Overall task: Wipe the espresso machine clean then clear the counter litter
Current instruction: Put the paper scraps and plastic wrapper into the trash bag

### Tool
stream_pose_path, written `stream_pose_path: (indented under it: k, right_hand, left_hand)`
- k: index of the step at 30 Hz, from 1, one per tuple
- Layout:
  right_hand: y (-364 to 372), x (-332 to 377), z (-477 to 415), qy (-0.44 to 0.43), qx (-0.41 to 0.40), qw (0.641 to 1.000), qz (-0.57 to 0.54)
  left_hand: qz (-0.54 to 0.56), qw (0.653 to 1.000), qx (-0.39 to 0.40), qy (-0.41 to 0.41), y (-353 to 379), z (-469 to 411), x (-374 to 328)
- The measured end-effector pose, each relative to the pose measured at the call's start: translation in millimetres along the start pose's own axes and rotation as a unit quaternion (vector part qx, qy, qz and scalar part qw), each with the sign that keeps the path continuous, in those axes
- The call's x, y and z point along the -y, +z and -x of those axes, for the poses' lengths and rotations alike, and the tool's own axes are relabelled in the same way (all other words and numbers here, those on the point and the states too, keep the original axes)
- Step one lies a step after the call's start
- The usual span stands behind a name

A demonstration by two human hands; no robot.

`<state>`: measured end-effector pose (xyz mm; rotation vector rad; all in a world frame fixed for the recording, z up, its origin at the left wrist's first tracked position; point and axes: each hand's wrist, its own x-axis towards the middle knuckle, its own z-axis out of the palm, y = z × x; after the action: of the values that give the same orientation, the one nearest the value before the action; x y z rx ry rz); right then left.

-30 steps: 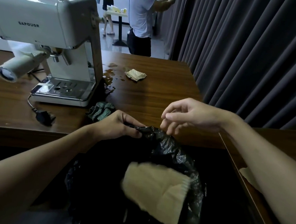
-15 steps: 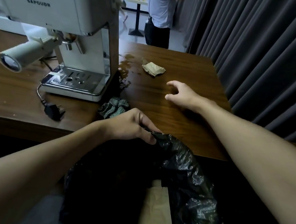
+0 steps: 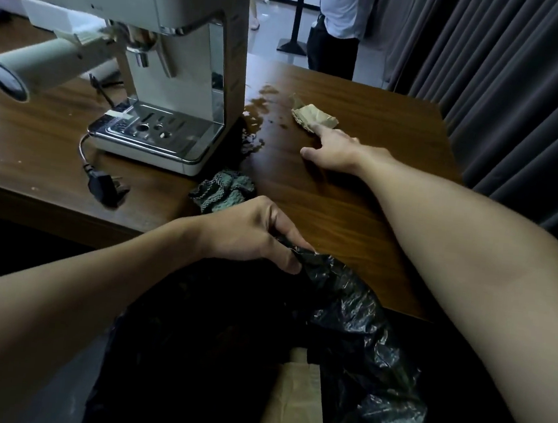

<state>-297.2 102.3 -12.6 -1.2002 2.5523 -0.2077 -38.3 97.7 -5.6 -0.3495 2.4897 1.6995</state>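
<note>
A cream espresso machine (image 3: 169, 62) stands at the left of the brown wooden counter (image 3: 356, 219). My left hand (image 3: 254, 233) grips the rim of a black bin bag (image 3: 353, 339) held below the counter's front edge; a tan paper piece (image 3: 294, 409) lies inside it. My right hand (image 3: 336, 145) stretches across the counter with straight fingers, its fingertip touching a crumpled brown paper wad (image 3: 313, 116). A green cloth (image 3: 224, 192) lies bunched beside the machine's base.
Dark spilled liquid (image 3: 257, 112) spots the counter between the machine and the wad. A black plug (image 3: 106, 188) with its cord lies in front of the machine. Grey curtains (image 3: 525, 82) hang along the right. A person (image 3: 339, 21) stands beyond the counter's far edge.
The tan paper dropped from above the bag into it. My right hand moved from the bag's mouth across the counter to the crumpled wad. My left hand kept its grip on the bag.
</note>
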Motion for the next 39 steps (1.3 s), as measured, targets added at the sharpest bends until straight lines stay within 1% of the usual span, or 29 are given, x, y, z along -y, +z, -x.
stream_pose_path:
  k: [1, 3, 5, 6, 9, 11, 13, 15, 19, 20, 21, 23, 24, 28, 30, 33, 36, 39]
  right_hand:
    - [0, 0, -2, 0.002, -0.001, 1.000, 0.002]
    - [-1, 4, 0, -0.006, -0.041, 0.999, -0.002]
    - [-1, 4, 3, -0.037, -0.084, 0.996, 0.011]
    - [-2, 3, 5, -0.054, -0.089, 0.994, 0.020]
    - [-1, 1, 2, -0.072, -0.040, 0.996, 0.023]
    - [0, 2, -2, -0.056, -0.011, 0.998, 0.032]
    - [3, 4, -4, -0.035, -0.009, 0.999, 0.041]
    - [3, 7, -2, -0.044, -0.036, 0.998, 0.034]
    - [-1, 9, 4, -0.081, -0.149, 0.985, 0.017]
    - [0, 6, 5, -0.089, -0.152, 0.984, 0.020]
    - [1, 1, 6, -0.091, -0.135, 0.986, 0.020]
    - [3, -9, 9, -0.079, -0.087, 0.993, 0.027]
    - [3, -14, 12, -0.077, -0.082, 0.993, 0.033]
    - [2, -28, 30, -0.083, -0.134, 0.987, 0.040]
    - [3, -37, 38, -0.073, -0.134, 0.988, 0.029]
    - [6, -49, 55, -0.045, -0.113, 0.993, 0.006]
    - [7, -53, 73, -0.017, -0.119, 0.993, 0.000]
    - [3, -53, 99, 0.017, -0.130, 0.988, -0.077]
  left_hand:
    - [-0.002, 1.000, -0.003, -0.001, 0, 0, 0]
    - [0.000, 1.000, -0.005, -0.001, 1, 0, 0]
    - [0.004, 1.000, -0.004, 0.002, 2, 1, 0]
    - [0.005, 1.000, -0.004, 0.002, 2, 1, 0]
    - [0.010, 1.000, -0.007, -0.006, 3, 1, 0]
    - [0.016, 1.000, -0.003, -0.007, 3, 1, 1]
    - [0.023, 1.000, -0.002, -0.010, 3, 1, 1]
    - [0.026, 1.000, -0.003, -0.013, 3, 1, 1]
    - [0.021, 1.000, -0.010, -0.006, 4, -1, 4]
    - [0.017, 1.000, -0.013, -0.006, 4, -1, 4]
    - [0.013, 1.000, -0.016, -0.007, 4, -1, 5]
    - [0.008, 1.000, -0.016, -0.008, 4, -2, 5]
    - [0.008, 1.000, -0.013, -0.009, 3, -2, 5]
    - [0.015, 1.000, -0.008, -0.006, 2, -1, 4]
    - [0.019, 1.000, -0.010, -0.002, 3, -1, 4]
    - [0.026, 1.000, -0.015, 0.001, 4, 0, 3]
    - [0.038, 0.999, -0.015, 0.001, 5, 1, 3]
    - [0.038, 0.999, -0.018, 0.004, 7, 2, 2]
